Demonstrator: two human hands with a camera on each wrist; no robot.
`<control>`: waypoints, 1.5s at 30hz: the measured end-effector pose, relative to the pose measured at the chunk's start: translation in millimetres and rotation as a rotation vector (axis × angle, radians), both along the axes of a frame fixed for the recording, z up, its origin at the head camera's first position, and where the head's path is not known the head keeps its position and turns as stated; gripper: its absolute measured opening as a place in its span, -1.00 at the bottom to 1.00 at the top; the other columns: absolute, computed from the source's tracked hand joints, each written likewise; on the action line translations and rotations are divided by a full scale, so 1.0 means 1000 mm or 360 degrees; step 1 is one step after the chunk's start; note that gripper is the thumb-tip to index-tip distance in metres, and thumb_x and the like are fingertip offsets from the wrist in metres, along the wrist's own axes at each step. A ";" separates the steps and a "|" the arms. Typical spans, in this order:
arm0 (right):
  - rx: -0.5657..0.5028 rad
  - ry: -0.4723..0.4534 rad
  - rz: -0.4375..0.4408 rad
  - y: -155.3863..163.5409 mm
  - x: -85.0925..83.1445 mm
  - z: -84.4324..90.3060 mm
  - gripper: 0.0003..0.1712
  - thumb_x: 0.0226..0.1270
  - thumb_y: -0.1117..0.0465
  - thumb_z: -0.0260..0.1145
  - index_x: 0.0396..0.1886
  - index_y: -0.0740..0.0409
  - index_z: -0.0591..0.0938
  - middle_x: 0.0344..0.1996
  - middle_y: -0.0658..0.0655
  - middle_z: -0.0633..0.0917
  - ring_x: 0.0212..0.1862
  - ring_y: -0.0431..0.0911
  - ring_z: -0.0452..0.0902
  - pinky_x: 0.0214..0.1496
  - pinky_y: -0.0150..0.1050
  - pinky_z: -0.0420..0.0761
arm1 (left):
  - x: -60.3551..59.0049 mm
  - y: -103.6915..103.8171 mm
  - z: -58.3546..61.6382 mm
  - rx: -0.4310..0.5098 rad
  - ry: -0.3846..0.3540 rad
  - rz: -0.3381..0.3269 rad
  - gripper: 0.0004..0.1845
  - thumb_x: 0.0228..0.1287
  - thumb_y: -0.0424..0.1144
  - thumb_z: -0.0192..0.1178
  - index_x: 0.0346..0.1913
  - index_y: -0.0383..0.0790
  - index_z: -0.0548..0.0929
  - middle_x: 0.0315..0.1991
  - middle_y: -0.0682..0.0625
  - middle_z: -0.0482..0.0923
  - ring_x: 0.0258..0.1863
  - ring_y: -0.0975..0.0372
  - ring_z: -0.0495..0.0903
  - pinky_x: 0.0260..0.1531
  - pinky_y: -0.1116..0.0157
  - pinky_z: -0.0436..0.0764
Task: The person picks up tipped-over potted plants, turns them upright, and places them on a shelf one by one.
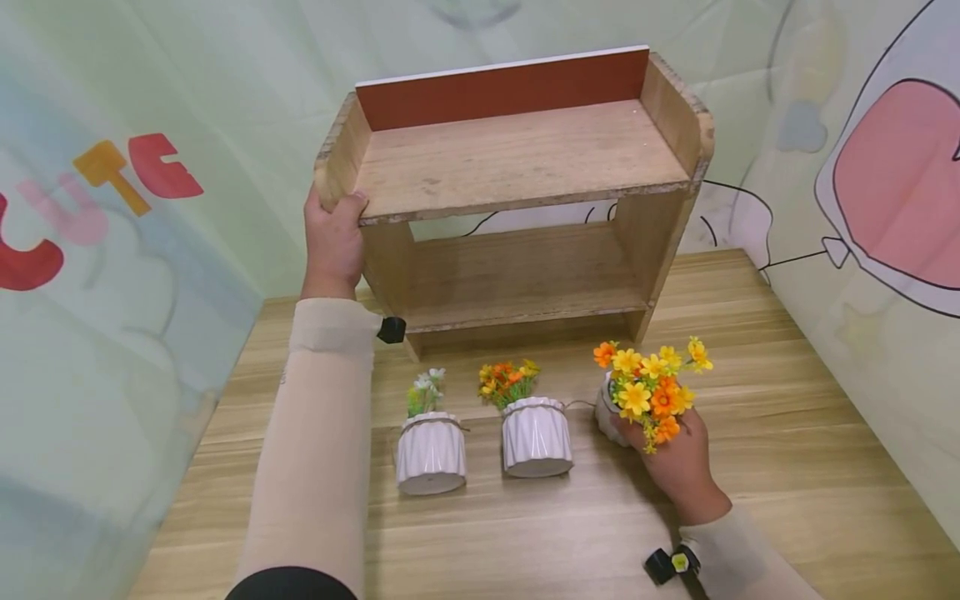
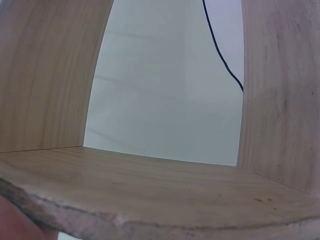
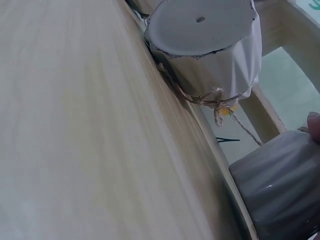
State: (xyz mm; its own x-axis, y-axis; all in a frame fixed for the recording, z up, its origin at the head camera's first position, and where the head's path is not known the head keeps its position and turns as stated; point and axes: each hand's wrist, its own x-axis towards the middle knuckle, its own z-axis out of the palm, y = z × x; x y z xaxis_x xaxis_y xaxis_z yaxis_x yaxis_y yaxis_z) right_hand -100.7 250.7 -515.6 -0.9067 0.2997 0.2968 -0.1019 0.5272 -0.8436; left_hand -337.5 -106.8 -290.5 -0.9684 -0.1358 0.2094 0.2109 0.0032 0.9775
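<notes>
My left hand grips the left front edge of a small wooden shelf, thumb on the top board. In the left wrist view, the shelf's side panels and a board's rough front edge fill much of the frame. On the right, my right hand holds a white ribbed flowerpot with yellow and orange flowers, which hide part of the grip. The right wrist view shows this pot at the lower right, with a fingertip on it.
Two more white pots lie on their sides before the shelf, one with white flowers, one with orange flowers. Thin twine links the latter to the held pot. The wood-grain table meets printed cloth walls.
</notes>
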 end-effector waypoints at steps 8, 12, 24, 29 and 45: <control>-0.0004 0.0010 0.0000 -0.002 0.001 0.002 -0.12 0.05 0.31 0.69 0.37 0.33 0.50 0.28 0.26 0.67 0.28 0.00 0.56 0.25 -0.73 0.27 | 0.000 -0.001 0.000 0.0005 -0.0027 0.0021 -0.30 0.49 -0.10 0.09 0.65 0.13 0.23 0.58 0.00 0.27 0.48 0.17 0.32 0.53 0.23 0.25; 0.0015 0.0019 0.0002 -0.002 0.002 0.002 -0.12 0.04 0.30 0.70 0.37 0.35 0.49 0.27 0.28 0.67 0.29 0.07 0.57 0.24 -0.74 0.25 | 0.000 0.000 0.000 0.0009 -0.0035 0.0025 -0.29 0.49 -0.09 0.09 0.65 0.12 0.22 0.58 0.00 0.26 0.48 0.17 0.32 0.53 0.22 0.26; 0.0016 0.0103 0.0015 -0.001 0.001 0.000 -0.14 0.05 0.30 0.70 0.36 0.29 0.52 0.26 0.23 0.68 0.25 -0.41 0.46 0.28 -0.71 0.27 | 0.000 0.000 0.000 0.0022 -0.0027 0.0015 -0.31 0.48 -0.09 0.09 0.63 0.13 0.25 0.57 0.00 0.27 0.47 0.15 0.32 0.52 0.18 0.27; -0.0029 0.0082 0.0011 -0.003 0.003 0.003 -0.14 0.06 0.30 0.70 0.37 0.27 0.52 0.27 0.21 0.68 0.23 -0.51 0.42 0.27 -0.71 0.28 | -0.001 0.000 0.000 0.0027 -0.0025 0.0016 -0.30 0.48 -0.09 0.10 0.64 0.13 0.24 0.58 0.00 0.27 0.48 0.15 0.32 0.53 0.19 0.26; -0.0001 0.0048 -0.0022 0.000 0.002 0.003 -0.15 0.03 0.33 0.70 0.35 0.31 0.53 0.26 0.22 0.69 0.21 -0.50 0.44 0.26 -0.68 0.31 | -0.001 0.001 0.000 0.0045 0.0008 0.0010 -0.31 0.47 -0.13 0.10 0.63 0.10 0.26 0.57 -0.01 0.29 0.47 0.16 0.33 0.52 0.22 0.26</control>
State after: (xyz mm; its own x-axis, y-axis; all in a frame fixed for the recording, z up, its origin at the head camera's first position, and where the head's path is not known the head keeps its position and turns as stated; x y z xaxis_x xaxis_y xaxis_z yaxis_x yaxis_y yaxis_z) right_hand -99.1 250.4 -512.4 -0.8931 0.3120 0.3240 -0.1203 0.5283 -0.8405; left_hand -338.3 -105.9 -291.0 -0.9665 -0.1479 0.2099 0.2156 -0.0234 0.9762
